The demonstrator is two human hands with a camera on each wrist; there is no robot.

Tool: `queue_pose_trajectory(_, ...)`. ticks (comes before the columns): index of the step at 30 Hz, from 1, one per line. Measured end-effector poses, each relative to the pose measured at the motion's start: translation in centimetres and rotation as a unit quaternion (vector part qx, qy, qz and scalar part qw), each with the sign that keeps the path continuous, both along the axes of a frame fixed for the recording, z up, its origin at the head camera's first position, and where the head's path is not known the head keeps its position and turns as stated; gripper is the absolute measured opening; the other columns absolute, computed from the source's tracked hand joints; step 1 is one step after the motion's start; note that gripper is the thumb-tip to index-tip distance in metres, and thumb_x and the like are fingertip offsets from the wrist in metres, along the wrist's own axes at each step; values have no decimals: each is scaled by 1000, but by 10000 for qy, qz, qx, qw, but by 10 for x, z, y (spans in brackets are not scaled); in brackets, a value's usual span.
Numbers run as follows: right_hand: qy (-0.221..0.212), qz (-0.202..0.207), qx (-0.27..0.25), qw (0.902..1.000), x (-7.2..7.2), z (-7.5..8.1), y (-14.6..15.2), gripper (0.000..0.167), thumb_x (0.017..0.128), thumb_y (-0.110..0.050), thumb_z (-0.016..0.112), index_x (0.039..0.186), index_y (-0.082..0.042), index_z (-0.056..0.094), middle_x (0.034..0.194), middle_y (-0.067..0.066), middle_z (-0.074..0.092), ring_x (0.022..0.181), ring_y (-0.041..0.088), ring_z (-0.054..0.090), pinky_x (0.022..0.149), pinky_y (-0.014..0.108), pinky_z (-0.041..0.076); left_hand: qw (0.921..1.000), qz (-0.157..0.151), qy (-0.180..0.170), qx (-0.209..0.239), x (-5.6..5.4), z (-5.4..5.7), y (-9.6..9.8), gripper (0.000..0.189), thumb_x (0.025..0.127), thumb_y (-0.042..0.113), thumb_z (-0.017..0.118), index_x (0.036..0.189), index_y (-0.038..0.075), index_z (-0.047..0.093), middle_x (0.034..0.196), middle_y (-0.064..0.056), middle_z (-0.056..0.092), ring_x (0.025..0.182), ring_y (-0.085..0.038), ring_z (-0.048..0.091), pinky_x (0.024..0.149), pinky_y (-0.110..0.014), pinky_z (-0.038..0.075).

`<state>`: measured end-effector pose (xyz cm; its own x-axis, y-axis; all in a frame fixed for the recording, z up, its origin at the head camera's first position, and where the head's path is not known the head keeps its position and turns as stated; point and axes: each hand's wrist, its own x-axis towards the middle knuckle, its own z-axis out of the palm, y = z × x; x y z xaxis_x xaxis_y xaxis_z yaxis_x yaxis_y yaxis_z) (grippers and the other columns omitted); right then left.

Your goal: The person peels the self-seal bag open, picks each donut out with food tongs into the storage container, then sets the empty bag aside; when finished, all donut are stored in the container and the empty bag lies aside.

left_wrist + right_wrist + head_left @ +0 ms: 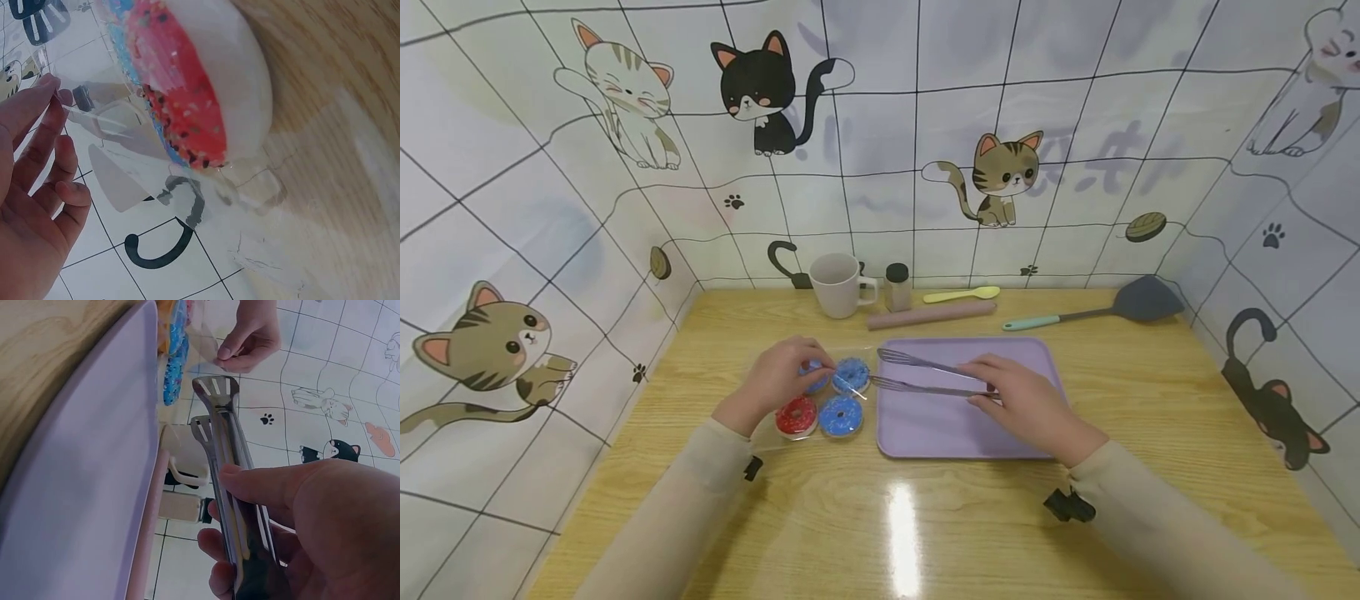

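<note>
A clear plastic pack (775, 433) on the wooden table holds several toy donuts: a red one (796, 415), a blue one (841, 415) and another blue one (851, 375). My left hand (786, 377) rests over the pack's far side and pinches its clear lid (209, 353). The red donut (194, 87) fills the left wrist view, beside my left hand (37, 187). My right hand (1022, 400) grips metal tongs (925, 375) over the purple tray (970, 433). The tongs' (219, 425) tips are spread, empty and pointing at the donuts.
Along the back wall stand a white mug (837, 283), a small jar (897, 286), a yellow spoon (961, 294), a pink rolling pin (931, 314) and a grey spatula (1097, 310). Cat-patterned panels enclose the table on three sides.
</note>
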<state>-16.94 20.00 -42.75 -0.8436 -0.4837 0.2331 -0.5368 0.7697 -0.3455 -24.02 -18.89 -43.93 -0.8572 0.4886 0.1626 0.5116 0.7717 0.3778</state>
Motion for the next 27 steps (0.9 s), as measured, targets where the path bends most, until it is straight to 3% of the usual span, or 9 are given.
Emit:
queue_pose_trajectory(8, -437, 19, 206, 9988, -9, 1, -13, 48, 95, -21, 76, 141, -12, 64, 135, 7, 66, 89, 9, 65, 78, 34, 58, 9998, 7, 198, 72, 2, 3, -2, 6, 95, 25, 77, 99, 23, 81, 102, 8, 74, 86, -19, 66, 72, -31, 53)
queue_pose_trajectory(13, -496, 90, 266, 9984, -12, 0, -18, 48, 94, -21, 77, 140, -11, 64, 136, 9, 66, 92, 12, 67, 82, 38, 59, 9996, 4, 202, 176, 3, 3, -2, 7, 96, 24, 76, 99, 21, 81, 104, 5, 74, 89, -25, 68, 74, -33, 54)
queue_pose_trajectory(21, -496, 132, 307, 9982, -19, -2, -28, 49, 95, -20, 76, 141, -10, 63, 138, 10, 65, 98, 19, 70, 88, 43, 59, 9994, 32, 234, 252, 2, 2, -2, 6, 95, 24, 77, 99, 22, 81, 103, 6, 74, 90, -23, 68, 75, -33, 54)
queue_pose_trajectory(27, -465, 57, 504, 9976, -23, -5, -35, 51, 94, -22, 77, 142, -11, 62, 142, 12, 63, 122, 29, 66, 101, 51, 55, 9991, -8, 317, 280, 1, 0, 0, 4, 95, 25, 77, 97, 24, 80, 102, 8, 74, 89, -20, 66, 74, -32, 54)
